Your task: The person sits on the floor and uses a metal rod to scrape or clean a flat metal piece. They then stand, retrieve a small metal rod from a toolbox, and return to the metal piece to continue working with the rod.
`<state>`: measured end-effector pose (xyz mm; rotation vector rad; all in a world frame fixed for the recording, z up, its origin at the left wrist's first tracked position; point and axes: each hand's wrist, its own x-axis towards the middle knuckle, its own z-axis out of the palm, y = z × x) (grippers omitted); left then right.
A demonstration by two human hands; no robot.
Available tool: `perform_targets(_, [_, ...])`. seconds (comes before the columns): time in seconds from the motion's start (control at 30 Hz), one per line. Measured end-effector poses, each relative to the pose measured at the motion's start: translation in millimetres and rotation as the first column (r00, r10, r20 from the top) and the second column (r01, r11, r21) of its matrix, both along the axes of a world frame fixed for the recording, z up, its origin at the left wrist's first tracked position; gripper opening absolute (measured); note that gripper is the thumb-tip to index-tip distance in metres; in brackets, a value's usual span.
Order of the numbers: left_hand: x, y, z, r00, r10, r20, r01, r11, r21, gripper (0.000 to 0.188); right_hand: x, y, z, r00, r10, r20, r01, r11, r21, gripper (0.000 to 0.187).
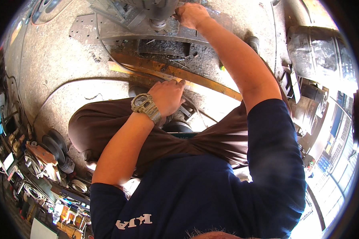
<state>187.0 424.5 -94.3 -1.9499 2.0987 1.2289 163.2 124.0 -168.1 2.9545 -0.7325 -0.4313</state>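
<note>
A long rusty steel bar (211, 86) lies slantwise in front of my knees. My left hand (167, 96), with a camouflage watch (145, 105) on its wrist, rests at the bar's near edge with its fingers curled onto it. My right arm stretches far forward, and my right hand (192, 16) is closed beside a grey machine (155, 8). Whatever its fingers grip is hidden. Below the machine's body a round, chuck-like metal part (157, 25) points down over a dark steel plate (119, 40).
A hose (79, 80) curves across the floor at left. Tools and wire coils (34, 163) crowd the lower left, near black discs (54, 145). A large dark metal drum (321, 53) lies at right. Dark shavings (199, 55) litter the ground by the plate.
</note>
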Motion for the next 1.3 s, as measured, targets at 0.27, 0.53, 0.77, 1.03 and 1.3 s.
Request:
perform_targets(0.27, [-4,-1,-2,1.000,-0.007,0.012,0.008,0.998,-0.056,0.062,-8,13,15,0.971,-0.233,0.053,0.229,0.971,0.074,0.033])
perform_targets(0.53, [5,-10,-10,0.989,0.145,-0.028,-0.147,0.968,-0.202,0.042,-107,74,81,0.988,-0.139,-0.064,0.153,0.923,0.353,0.022])
perform_targets(0.77, [-20,-10,7,0.886,0.109,-0.451,-0.348,0.798,-0.491,0.042,-205,156,152,0.916,-0.218,0.337,-0.042,0.784,0.619,0.017])
perform_targets(1.03, [-26,-8,25,0.780,0.239,-0.579,-0.419,0.886,-0.198,0.025,-205,165,133,0.786,-0.345,0.513,-0.129,0.720,0.682,0.017])
perform_targets(1.3, [-24,-6,14,0.775,0.250,-0.581,-0.437,0.875,-0.206,0.028,-201,168,117,0.859,-0.241,0.451,-0.119,0.763,0.635,0.020])
